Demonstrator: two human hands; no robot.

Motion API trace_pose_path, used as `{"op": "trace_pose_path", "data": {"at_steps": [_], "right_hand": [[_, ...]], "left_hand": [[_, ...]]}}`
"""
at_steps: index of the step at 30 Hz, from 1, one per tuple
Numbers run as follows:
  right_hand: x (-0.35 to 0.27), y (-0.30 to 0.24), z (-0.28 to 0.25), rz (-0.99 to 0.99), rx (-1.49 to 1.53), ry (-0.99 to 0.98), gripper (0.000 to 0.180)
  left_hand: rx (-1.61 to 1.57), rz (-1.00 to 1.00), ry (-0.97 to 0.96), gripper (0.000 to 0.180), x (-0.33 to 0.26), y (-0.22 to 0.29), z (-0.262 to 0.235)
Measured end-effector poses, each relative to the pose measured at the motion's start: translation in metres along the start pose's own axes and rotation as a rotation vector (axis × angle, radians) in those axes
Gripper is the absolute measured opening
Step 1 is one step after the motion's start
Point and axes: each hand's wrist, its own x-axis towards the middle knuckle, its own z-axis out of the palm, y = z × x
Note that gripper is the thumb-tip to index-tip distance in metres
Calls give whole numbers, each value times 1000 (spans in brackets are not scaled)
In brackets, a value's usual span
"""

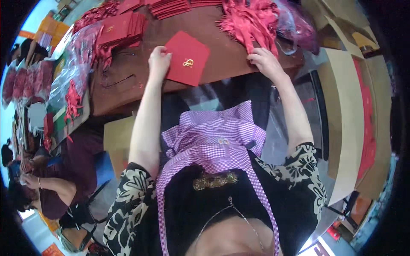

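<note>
A red envelope (186, 47) with a gold emblem lies at a slant near the front of the brown-covered table. My left hand (159, 59) is closed on its left edge, fingers pinched at the paper. To the right, my right hand (265, 62) reaches to a thick bunch of red ribbons (254, 23), its fingers closed at the hanging lower ends. How many ribbons are between those fingers is hidden.
Stacks of red envelopes (121, 30) stand at the table's far left and back. Clear plastic bags lie at both sides. An open cardboard box (337, 123) with red pieces stands at right. Another person (51, 187) sits at lower left.
</note>
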Motion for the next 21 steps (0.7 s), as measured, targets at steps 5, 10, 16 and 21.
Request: {"op": "trace_pose_path", "data": {"at_steps": [5, 10, 16, 21], "right_hand": [[5, -10, -5, -43, -12, 15, 16], [11, -18, -7, -98, -99, 117, 17], [53, -42, -12, -57, -32, 453, 15], [87, -69, 9, -47, 162, 615, 14]], "left_hand": [[136, 129, 38, 33, -4, -7, -7], [255, 14, -13, 46, -10, 8, -11], [236, -25, -13, 50, -22, 18, -11], [219, -62, -15, 48, -21, 25, -11]]}}
